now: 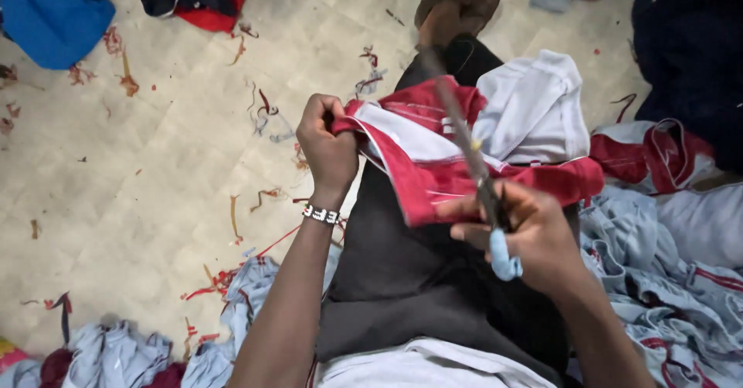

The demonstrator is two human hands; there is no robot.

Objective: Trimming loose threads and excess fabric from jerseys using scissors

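Left hand (329,149) is fisted tight on the edge of the red-and-white garment (433,152), which lies across the lap over dark trousers (402,279). Right hand (534,237) is closed around the scissors (472,156), blades pointing away over the cloth; blade gap is blurred, can't tell. To trim well: keep the fabric taut between the hands, tips clear of left-hand knuckles, snip threads only, not the seam. Thread scraps (267,113) litter the floor (155,187); light-blue garments (665,279) are piled beside the right leg.
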